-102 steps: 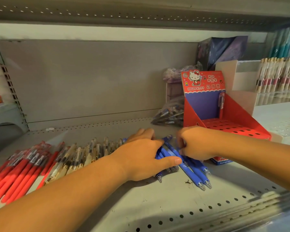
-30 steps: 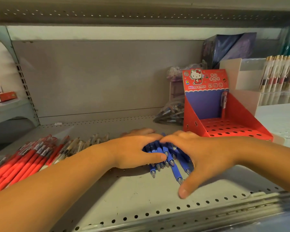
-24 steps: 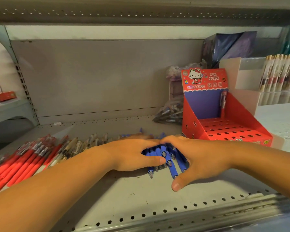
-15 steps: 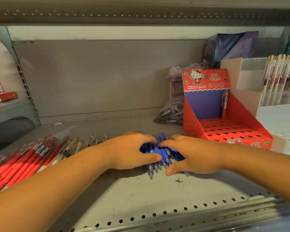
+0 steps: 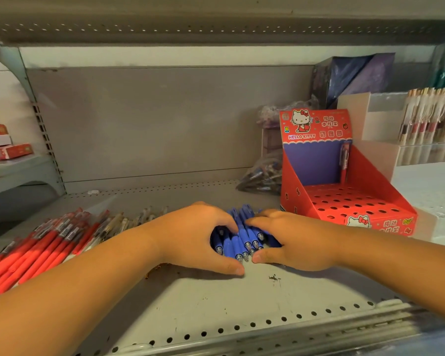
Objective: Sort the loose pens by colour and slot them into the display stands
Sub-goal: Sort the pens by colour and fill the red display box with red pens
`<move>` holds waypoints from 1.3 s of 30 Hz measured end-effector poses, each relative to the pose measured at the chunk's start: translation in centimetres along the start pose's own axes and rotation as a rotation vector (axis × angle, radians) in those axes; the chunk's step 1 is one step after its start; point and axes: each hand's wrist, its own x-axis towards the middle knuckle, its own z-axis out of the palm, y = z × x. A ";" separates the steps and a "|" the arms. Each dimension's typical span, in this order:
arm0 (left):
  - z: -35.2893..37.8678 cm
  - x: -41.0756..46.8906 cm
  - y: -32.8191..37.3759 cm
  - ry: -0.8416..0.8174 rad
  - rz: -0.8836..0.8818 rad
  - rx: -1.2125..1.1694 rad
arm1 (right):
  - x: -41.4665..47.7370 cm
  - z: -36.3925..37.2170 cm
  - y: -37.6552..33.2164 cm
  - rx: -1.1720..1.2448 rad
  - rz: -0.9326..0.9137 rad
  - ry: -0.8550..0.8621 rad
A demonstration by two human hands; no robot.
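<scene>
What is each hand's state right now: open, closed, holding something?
Left hand: closed, gripping the bundle of blue pens from its left side.
Right hand: closed, gripping the same bundle from its right side.

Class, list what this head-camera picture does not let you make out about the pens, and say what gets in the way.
1. Number of blue plastic pens: head view, the left hand and right hand wrap over the bundle.
2. Full length of the red plastic pens: head view, cut off by the left edge.
3. Contents of the clear plastic bag: head view, dim, small, partly behind the red cardboard display stand.
</scene>
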 end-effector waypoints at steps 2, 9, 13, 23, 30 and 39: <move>0.1 0.2 0.1 0.031 0.009 0.060 | -0.1 -0.2 -0.1 0.009 -0.001 0.017; -0.1 0.1 -0.3 0.034 -0.028 -0.050 | -0.4 -0.8 -0.7 -0.026 0.009 -0.017; -1.3 -1.4 -1.8 0.078 -0.143 -0.029 | 0.1 -2.2 -1.3 -0.072 -0.005 0.045; -5.1 -14.6 -9.8 0.145 -0.577 0.024 | 6.5 -2.6 -11.2 -0.073 -0.181 -0.099; -6.0 -22.8 -16.5 0.296 -0.898 -0.113 | 12.8 -1.2 -19.7 0.015 -0.198 -0.105; -5.3 -21.8 -19.8 0.187 -1.025 -0.437 | 19.3 0.2 -27.0 0.005 -0.091 -0.187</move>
